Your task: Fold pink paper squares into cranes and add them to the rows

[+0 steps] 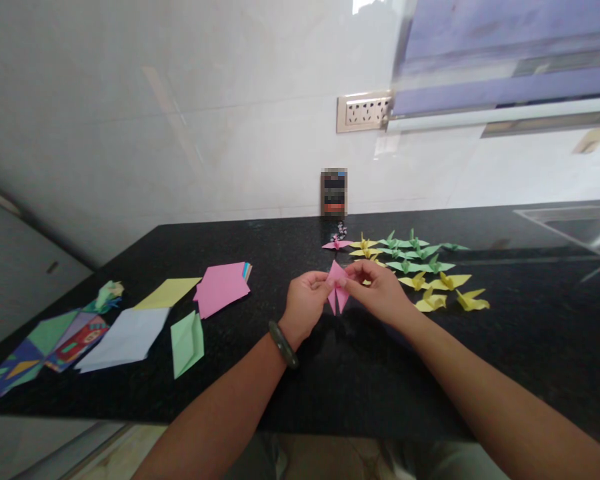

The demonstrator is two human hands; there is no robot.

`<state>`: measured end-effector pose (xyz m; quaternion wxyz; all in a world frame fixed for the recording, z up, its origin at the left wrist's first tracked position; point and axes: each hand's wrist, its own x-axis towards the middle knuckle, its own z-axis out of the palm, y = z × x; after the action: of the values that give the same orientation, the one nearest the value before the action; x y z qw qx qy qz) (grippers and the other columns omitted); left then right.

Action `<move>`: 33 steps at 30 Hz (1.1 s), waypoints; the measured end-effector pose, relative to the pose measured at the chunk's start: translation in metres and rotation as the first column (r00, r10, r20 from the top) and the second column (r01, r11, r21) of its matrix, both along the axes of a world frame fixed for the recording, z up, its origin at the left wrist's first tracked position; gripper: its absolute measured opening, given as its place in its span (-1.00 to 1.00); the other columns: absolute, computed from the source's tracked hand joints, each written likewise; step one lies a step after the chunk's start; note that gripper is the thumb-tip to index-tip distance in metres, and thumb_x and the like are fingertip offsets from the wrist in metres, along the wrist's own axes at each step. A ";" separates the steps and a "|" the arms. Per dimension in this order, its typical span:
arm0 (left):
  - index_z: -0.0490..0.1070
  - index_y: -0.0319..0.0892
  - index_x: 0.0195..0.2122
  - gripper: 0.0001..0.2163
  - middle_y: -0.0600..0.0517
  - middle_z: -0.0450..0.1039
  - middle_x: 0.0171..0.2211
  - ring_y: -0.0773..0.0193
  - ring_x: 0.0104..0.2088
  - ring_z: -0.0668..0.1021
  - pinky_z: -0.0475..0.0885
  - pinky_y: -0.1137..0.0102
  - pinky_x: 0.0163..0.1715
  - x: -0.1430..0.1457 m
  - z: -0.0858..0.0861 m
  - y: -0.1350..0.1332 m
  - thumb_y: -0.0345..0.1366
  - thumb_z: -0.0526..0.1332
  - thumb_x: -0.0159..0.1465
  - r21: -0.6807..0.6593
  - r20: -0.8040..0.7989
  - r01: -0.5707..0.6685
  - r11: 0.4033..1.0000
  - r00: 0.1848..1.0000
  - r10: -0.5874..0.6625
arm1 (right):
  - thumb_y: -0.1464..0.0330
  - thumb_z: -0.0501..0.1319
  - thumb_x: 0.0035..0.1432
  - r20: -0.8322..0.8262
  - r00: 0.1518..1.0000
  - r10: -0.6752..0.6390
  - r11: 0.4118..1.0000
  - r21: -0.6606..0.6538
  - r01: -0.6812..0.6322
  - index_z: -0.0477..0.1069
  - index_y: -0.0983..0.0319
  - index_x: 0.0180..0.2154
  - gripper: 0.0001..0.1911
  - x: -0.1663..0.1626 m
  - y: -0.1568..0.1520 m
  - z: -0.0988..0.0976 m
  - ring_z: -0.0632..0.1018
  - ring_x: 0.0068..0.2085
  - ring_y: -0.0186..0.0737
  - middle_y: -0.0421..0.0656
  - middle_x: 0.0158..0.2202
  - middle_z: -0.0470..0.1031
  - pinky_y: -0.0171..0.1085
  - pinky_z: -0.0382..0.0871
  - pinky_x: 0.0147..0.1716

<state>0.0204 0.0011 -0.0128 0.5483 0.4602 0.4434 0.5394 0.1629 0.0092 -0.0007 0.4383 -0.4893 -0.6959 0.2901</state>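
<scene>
The left hand [305, 303] and right hand [380, 290] pinch folded pink paper [335, 271]; what seems a wrapper [54, 333] lies far left, its print too blurred to read.

Pink folded paper [336, 275]: one
Hands [304, 303]: two, touching it
Pink crane [337, 245]: one, behind that paper
Yellow cranes [449, 282]: at least six, right of that paper
Green cranes [406, 267]: about seven
Pink-topped stack [223, 288]: one, left of that paper

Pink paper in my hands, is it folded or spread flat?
Folded. Between the left hand and right hand, the pink paper forms a narrow diamond, pointed on top, with two lower points split by a slit.
</scene>
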 end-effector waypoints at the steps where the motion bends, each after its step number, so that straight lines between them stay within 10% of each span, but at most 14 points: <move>1: 0.41 -0.29 -0.43 -0.83 0.04 0.46 -0.58 0.40 -0.59 0.45 0.34 0.49 -0.57 0.000 0.000 0.000 -0.27 0.28 0.01 0.022 -0.032 -0.029 0.999 0.999 0.030 | 0.25 0.20 -0.03 0.052 0.999 -0.015 1.000 0.004 0.015 0.38 0.25 -0.43 -0.82 0.000 -0.001 0.000 0.40 -0.49 -0.30 -0.17 -0.49 0.44 -0.32 0.25 -0.49; 33: 0.47 -0.22 -0.40 -0.85 0.03 0.49 -0.50 0.38 -0.54 0.48 0.35 0.51 -0.53 0.001 -0.002 -0.007 -0.26 0.18 0.10 0.312 -0.430 -0.043 0.949 0.885 0.181 | 0.33 0.13 -0.04 0.346 0.893 -0.289 0.953 0.195 0.233 0.21 0.21 -0.65 -0.78 -0.008 -0.007 -0.007 0.33 -0.58 -0.33 -0.22 -0.64 0.34 -0.34 0.09 -0.56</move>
<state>0.0217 -0.0061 -0.0150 0.3227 0.6226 0.5001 0.5081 0.1551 0.0025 -0.0073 0.3691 -0.5904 -0.7134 0.0785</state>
